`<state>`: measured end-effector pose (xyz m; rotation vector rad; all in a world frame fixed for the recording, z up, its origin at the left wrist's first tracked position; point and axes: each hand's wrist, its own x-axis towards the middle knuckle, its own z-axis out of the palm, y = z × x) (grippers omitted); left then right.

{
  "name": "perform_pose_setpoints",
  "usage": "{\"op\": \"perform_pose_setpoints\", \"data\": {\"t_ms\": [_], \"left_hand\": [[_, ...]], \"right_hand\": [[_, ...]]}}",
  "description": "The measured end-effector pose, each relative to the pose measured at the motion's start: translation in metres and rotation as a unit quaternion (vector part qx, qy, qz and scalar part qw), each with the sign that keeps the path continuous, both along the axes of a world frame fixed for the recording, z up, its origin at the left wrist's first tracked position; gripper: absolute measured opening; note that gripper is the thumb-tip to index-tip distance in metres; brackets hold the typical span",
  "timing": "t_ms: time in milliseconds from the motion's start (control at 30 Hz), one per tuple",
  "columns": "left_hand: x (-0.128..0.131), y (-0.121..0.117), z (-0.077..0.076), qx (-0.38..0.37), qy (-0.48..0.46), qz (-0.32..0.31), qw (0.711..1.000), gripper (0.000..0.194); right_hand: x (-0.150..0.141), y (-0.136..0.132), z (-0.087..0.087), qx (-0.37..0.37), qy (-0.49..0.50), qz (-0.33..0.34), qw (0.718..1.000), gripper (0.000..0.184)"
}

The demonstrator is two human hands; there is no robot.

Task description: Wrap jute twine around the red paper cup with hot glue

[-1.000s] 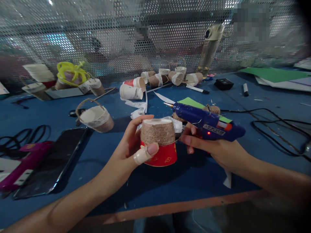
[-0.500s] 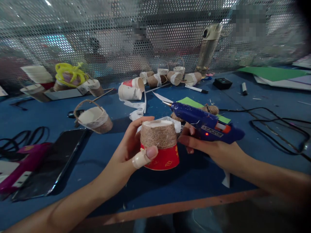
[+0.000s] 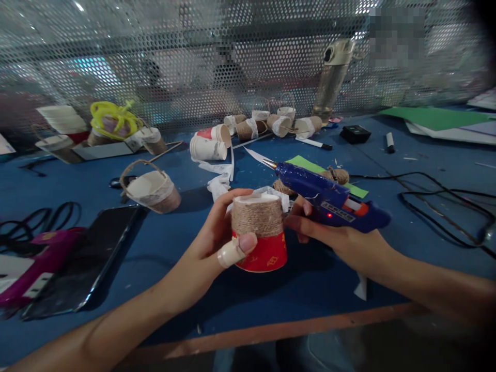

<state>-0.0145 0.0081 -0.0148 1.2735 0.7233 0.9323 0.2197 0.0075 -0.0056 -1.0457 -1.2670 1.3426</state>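
Note:
My left hand (image 3: 220, 238), a bandage-like wrap round its thumb, is closed on a red paper cup (image 3: 263, 254) with gold marks. Brown twine (image 3: 258, 216) is wound in close rows round the cup's upper part. My right hand (image 3: 333, 235) grips a blue hot glue gun (image 3: 312, 186), its nozzle pointing left above and behind the cup. A small red light glows on the gun's side. The right fingertips are close to the cup's right side; whether they touch it or hold twine I cannot tell. A twine roll (image 3: 339, 175) lies behind the gun.
On the blue table (image 3: 186, 310), a small twine basket (image 3: 153, 190) and a phone (image 3: 85, 258) lie left. Paper cups (image 3: 208, 149), white lace (image 3: 219, 182) and several small baskets are farther back. A bottle (image 3: 332, 77) stands by the mesh partition; black cable (image 3: 426, 190) curls right.
My left hand and the cup have shifted slightly to the right, and the cup looks a little turned. The glue gun stays almost where it was.

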Motion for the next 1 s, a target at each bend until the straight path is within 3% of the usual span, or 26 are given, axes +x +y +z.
{"op": "perform_pose_setpoints", "data": {"t_ms": [233, 500, 700, 1000], "left_hand": [[0.002, 0.002, 0.004, -0.034, 0.063, -0.023, 0.997, 0.081], [0.014, -0.006, 0.013, -0.065, 0.055, 0.066, 0.994, 0.069], [0.007, 0.001, 0.009, -0.049, 0.055, 0.024, 0.997, 0.066], [0.003, 0.000, 0.009, -0.044, 0.061, 0.011, 0.997, 0.066]], "right_hand": [[-0.004, 0.000, 0.006, 0.003, -0.010, 0.000, 1.000, 0.038], [-0.003, -0.004, 0.003, -0.007, -0.042, -0.004, 0.999, 0.033], [-0.005, -0.005, 0.002, 0.019, -0.068, -0.021, 0.997, 0.033], [-0.001, -0.004, -0.004, 0.033, -0.061, -0.007, 0.998, 0.031]]}}
